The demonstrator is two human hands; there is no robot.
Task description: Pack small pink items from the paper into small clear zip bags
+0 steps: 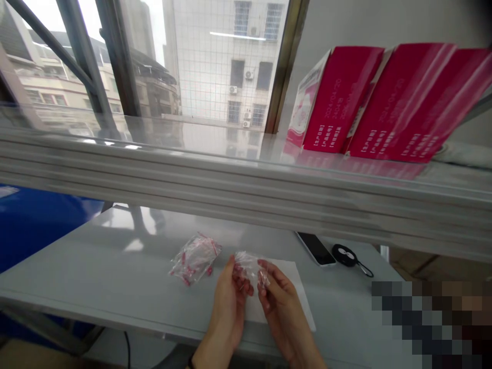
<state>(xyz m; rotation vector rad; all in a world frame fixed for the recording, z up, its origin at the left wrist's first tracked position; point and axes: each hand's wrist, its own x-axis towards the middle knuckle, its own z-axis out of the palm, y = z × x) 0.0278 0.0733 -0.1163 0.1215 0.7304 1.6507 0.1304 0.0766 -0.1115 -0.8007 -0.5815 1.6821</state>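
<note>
Between my two hands is a small clear plastic bag (248,263), held above a white sheet of paper (303,297). My left hand (229,294) is closed on the bag's left side, where reddish shapes show through or behind the plastic. My right hand (282,297) pinches its right edge between thumb and fingers. What lies inside the bag is too blurred to name. To the left on the table rests a clear plastic bag with small pink-red pieces (195,260). One pink piece (209,270) lies at its right edge.
A phone (315,249) and a black round case with a carabiner (348,256) lie at the right of the grey table (126,287). Above the table runs a shelf (192,184) bearing several red boxes (346,97). A blue panel (38,215) stands at left; a pixelated area covers the lower right.
</note>
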